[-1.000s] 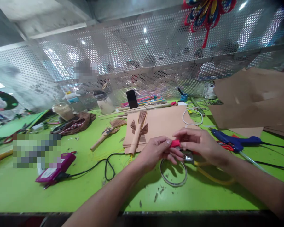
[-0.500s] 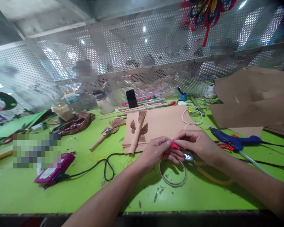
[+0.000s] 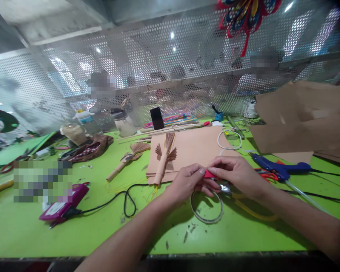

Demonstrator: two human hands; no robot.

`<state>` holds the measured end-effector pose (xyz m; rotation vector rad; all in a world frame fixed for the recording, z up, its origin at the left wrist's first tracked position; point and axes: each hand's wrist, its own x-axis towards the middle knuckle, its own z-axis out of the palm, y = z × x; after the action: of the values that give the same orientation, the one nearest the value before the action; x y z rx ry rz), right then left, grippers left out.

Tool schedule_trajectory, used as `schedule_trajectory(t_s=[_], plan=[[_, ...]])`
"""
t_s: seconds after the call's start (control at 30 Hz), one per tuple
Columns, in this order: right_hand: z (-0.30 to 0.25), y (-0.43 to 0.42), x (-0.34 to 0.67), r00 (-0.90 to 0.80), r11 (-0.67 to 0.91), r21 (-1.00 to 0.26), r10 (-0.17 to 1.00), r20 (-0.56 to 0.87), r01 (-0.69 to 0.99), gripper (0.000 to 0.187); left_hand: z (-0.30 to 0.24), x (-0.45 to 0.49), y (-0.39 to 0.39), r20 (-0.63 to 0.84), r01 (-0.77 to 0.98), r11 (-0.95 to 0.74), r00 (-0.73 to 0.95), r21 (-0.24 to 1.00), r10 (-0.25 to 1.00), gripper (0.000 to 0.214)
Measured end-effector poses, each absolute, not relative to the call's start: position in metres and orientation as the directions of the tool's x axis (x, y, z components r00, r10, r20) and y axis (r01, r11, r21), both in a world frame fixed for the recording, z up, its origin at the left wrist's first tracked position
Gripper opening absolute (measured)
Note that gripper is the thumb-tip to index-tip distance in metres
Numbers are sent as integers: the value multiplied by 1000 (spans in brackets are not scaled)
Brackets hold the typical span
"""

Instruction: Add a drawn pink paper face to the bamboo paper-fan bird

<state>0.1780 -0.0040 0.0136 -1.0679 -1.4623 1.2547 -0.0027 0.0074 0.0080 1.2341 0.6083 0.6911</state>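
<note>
**Two hands pinched one small red piece**

Both hands met just right of the frame's centre. The left hand (image 3: 191, 178) and the right hand (image 3: 237, 173) were closed to a narrow pinch, and both held the red piece (image 3: 208, 174) between them. The fingers covered much of it, so I could not tell its material or its full shape. To do this well, in my judgement, the pinch needed to be light and near the edges, with the thumbs kept level, so that such a small piece would not crease or slip.

Behind everything, a perforated screen (image 3: 158, 49) filled the upper part of the frame, with blurred people beyond it. The green table (image 3: 19, 230) spread across the lower half. On it, brown paper (image 3: 302, 139) reached from the right edge, and pale card (image 3: 196, 145) lay at the centre. The blue glue gun (image 3: 284, 170) lay near the right hand. One paper figure (image 3: 162, 162) was on the card; a second figure (image 3: 125, 164) lay to its left. The ring (image 3: 209, 221) lay below the hands, and dark scraps (image 3: 186, 236) were scattered below the ring.
</note>
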Motion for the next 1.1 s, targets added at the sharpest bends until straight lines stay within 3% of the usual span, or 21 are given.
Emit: schedule_trajectory(t_s=[0.2, 1.1], plan=[[16, -5, 176, -204, 74, -997, 977, 66, 34, 22, 7, -2, 7, -51, -75, 129, 638, 989, 768, 39], [8, -3, 176, -203, 103, -990, 976, 83, 94, 27, 7, -3, 9, -28, -107, 111, 581, 988, 813, 36]])
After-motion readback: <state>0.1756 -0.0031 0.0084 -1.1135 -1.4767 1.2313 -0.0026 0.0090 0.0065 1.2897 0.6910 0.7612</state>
